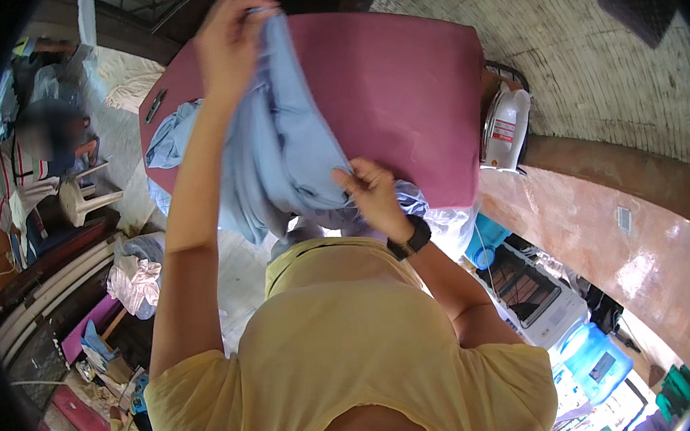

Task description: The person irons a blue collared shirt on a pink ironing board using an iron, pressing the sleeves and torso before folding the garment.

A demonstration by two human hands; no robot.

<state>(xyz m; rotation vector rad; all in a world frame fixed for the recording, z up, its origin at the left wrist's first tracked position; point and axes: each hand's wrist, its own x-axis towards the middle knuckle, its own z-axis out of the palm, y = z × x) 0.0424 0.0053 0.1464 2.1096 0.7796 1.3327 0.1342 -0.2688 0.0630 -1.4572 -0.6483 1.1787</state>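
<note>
I have the light blue cloth (292, 130) over the left-of-middle part of the maroon board (401, 104), spanning far edge to near edge. Long axis runs across the board, far to near, slanting slightly: narrow end points at the far edge, wide end at the near edge and a bit right. Left of that the folds spill down past the near edge. Smooth strip on the right side, loose folds on the left.

My left hand (227, 41) is up over the far edge, fingers closed on the narrow end; some blur there. My right hand (372, 193), black watch (410, 238) on the wrist, is by the near edge, thumb and fingers narrow, pinching the cloth's lower right border. Cloth looks fairly straight between the two hands.

More blue fabric (175, 136) lies bunched at the board's left end; I can't tell if it's the same piece. Small dark tool (156, 106) near the far left corner, long axis slanting, well apart from the cloth. White object with a red label (508, 126) in a metal rack just beside the right edge. White plastic stool (73, 205) on the floor, off the left end.
</note>
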